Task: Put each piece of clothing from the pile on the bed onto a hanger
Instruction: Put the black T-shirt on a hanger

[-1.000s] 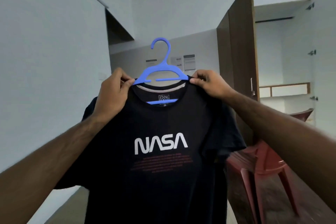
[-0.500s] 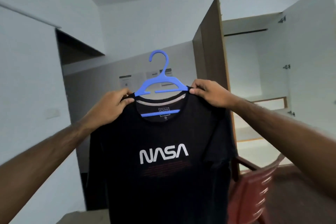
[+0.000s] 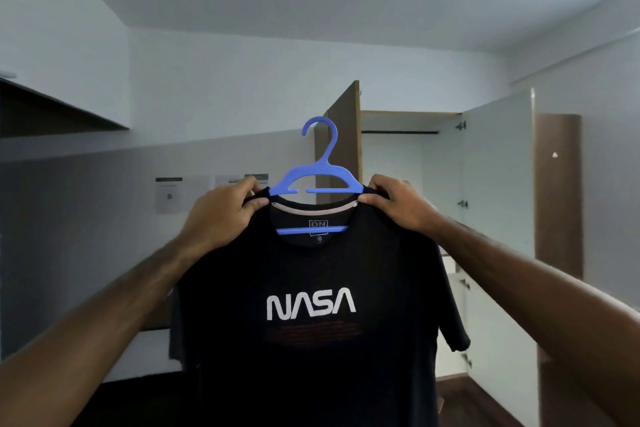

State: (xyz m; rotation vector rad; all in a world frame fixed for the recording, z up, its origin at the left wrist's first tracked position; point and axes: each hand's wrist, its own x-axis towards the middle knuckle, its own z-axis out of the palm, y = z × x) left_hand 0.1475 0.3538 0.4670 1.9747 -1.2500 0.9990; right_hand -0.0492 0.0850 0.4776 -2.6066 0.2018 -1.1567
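Note:
A black T-shirt (image 3: 311,350) with a white NASA print hangs on a blue plastic hanger (image 3: 317,177), held up in front of me. The hanger's hook points up and its lower bar shows through the neck opening. My left hand (image 3: 221,218) pinches the shirt's left shoulder at the hanger's end. My right hand (image 3: 398,208) pinches the right shoulder the same way. The bed and the clothes pile are out of view.
An open wardrobe (image 3: 408,184) stands straight ahead, with a dark hanging rail (image 3: 400,132) near its top. Its brown door (image 3: 341,142) swings out at the left, and a white door (image 3: 495,177) at the right. Papers (image 3: 169,194) are stuck to the left wall.
The view has swung right and up, bringing the open wardrobe and its rail straight ahead. The red chair has left view. Both hands keep their hold on the shirt's shoulders.

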